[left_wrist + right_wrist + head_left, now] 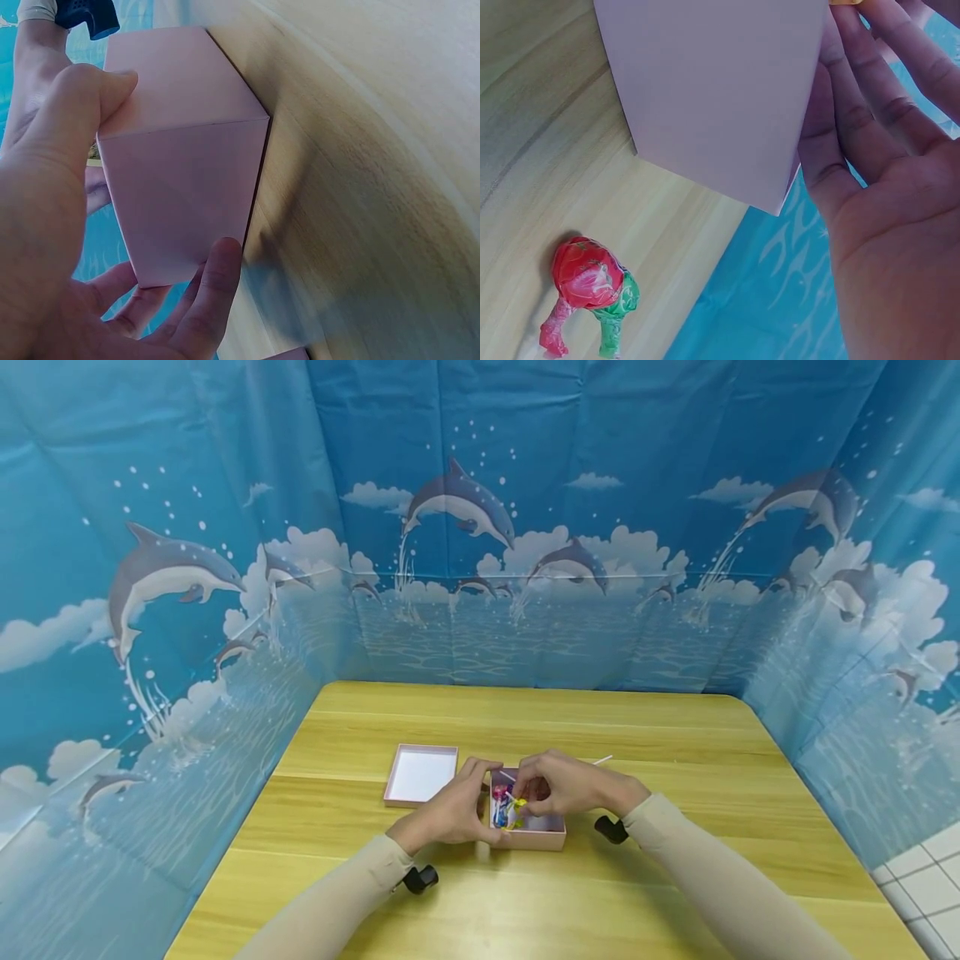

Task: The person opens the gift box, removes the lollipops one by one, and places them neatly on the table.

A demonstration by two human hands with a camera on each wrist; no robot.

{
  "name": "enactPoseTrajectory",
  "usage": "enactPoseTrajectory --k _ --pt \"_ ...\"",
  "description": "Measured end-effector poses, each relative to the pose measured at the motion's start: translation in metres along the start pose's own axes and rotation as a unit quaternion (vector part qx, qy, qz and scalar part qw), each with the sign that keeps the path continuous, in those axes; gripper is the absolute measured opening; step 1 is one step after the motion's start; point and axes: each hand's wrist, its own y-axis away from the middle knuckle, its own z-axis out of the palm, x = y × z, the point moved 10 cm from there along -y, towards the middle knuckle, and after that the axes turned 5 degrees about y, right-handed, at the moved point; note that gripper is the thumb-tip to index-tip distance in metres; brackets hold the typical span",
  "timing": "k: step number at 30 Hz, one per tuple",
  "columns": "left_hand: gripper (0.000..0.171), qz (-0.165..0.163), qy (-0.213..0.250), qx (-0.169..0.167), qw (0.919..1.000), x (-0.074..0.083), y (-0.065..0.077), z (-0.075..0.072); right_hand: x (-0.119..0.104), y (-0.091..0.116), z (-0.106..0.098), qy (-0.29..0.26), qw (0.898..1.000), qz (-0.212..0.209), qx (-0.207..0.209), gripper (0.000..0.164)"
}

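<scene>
My right fingers (538, 763) partly conceal the inside of the pink box (534, 841) (head view); upper edge crops it (right wrist view).

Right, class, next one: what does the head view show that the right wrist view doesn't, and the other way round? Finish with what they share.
Only the head view: the white-lined lid, the wrapped sweets inside the pink box, and the printed dolphins.

Only the right wrist view: a red-wrapped candy and a green-wrapped candy lying together on the table.

Both: the pink box, the right hand, the table and the blue backdrop.
</scene>
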Motion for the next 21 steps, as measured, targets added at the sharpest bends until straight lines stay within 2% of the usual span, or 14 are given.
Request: enactPoseTrajectory --k 13,21 --pt "0.122 -0.006 0.001 0.000 1.0000 0.001 0.001 -0.001 0.002 0.010 -0.009 -0.017 0.999 0.008 0.042 0.010" --pt "0.122 -0.004 -0.001 -0.001 1.0000 0.000 0.002 0.001 0.004 0.017 -0.014 -0.018 0.998 0.019 0.055 0.011"
